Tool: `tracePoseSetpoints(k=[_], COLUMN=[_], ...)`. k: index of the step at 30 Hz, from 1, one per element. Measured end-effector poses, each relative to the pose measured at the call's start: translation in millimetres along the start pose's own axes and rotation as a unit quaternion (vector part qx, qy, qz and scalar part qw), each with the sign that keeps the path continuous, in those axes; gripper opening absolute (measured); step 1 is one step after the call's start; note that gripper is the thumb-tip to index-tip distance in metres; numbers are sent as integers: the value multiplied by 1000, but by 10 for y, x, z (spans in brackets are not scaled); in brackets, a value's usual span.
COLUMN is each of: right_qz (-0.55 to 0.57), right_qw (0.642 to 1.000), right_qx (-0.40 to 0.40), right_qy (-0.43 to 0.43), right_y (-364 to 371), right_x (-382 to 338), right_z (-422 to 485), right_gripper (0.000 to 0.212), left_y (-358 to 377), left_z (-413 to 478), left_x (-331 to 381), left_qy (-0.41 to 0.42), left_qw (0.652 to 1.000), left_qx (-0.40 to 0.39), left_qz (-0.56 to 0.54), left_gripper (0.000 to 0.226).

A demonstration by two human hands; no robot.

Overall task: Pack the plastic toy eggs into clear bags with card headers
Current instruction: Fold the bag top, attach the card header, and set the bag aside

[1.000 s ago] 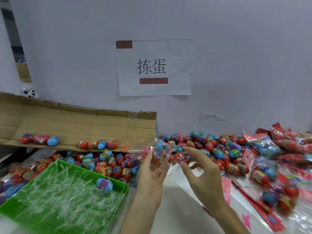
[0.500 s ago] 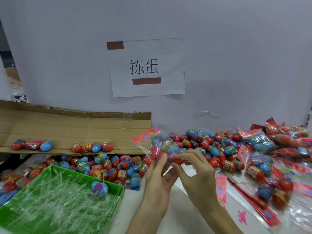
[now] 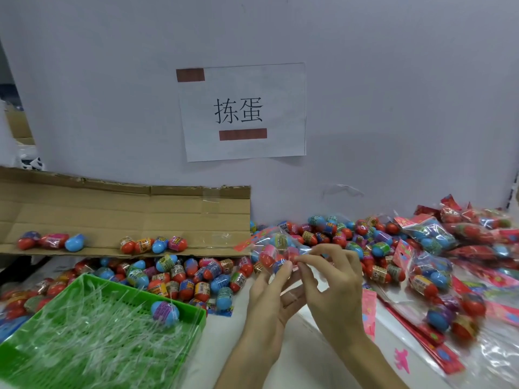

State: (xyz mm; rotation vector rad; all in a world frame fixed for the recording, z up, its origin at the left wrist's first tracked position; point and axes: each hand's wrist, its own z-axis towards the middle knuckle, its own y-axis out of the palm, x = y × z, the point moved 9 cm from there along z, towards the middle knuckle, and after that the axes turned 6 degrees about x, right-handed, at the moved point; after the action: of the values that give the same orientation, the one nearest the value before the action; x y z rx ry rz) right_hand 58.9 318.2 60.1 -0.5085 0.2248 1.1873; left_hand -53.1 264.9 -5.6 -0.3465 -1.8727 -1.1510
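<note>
the right hand [image 3: 334, 287] pinches the crinkled plastic of a clear bag [image 3: 276, 248] between thumb and forefinger, with the other fingers [image 3: 331, 251] loosely spread. the left hand [image 3: 266, 301] reaches up from below, and its fingers [image 3: 283, 272] close on the bag's lower edge. the bag is held in the air just above the desk [image 3: 295, 360], near the middle of the view. its red card header [image 3: 248, 244] points left. at least four toy eggs show through the plastic; the exact number cannot be told.

behind the hands and to both sides, a loose pile of eggs [image 3: 196, 279] with red, blue and purple halves covers the desk. there are too many to count, and their band labels are too small to read. left of the hands stands one green tray [image 3: 193, 327] full of clear plastic shreds, with one blue and purple egg [image 3: 165, 313] in it. behind the tray, one cardboard flap [image 3: 126, 214] carries seven eggs: a group of three [image 3: 53, 240] and a group of four [image 3: 153, 245]. to the right lie several filled bags [image 3: 429, 234] and a stack of flat bags [image 3: 368, 310] with pink headers. on the wall, one paper sign [image 3: 280, 88] reads "拣蛋" and has two brown bars [image 3: 243, 134].
</note>
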Motion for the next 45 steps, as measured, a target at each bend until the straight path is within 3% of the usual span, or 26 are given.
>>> tracePoseSetpoints(k=[7,10,13,20,25,29,33,38,42,45], right_qz=[127,187,173,193,196,195,219,334,362,370], right_qw=[987,966,971,969,964,967,956,884,861,854], right_qx=[-1,-59,-97,-131,-175,-160,-105,-106,-179,-208], right_qy=[95,166,134,82,44,32,167,311,308,299], right_y=[8,113,180,237,264,223,145,149,235,265], right_x=[51,137,92,8,-41,-36,206,437,298,210], right_z=[-1,-25,-53,-70,-83,-16,53,75,75,59], right_gripper=[39,37,25,52,70,52,37,30,14,21], left_y=[-124,-165,-182,-203,-271,-149,-83,-194,-45,-50], left_z=[56,76,73,81,89,53,46,46,30,14], left_x=[-1,-4,-15,-18,96,193,317,544,469,522], left_qy=[-20,-21,-25,-36,11,24,33,201,180,209], left_qw=[999,999,999,998,996,998,999,964,952,944], left_qx=[35,44,43,49,71,38,-20,50,-17,7], left_qz=[21,21,19,13,49,42,-23,167,248,257], left_gripper=[28,25,26,27,34,30,46,52,39,23])
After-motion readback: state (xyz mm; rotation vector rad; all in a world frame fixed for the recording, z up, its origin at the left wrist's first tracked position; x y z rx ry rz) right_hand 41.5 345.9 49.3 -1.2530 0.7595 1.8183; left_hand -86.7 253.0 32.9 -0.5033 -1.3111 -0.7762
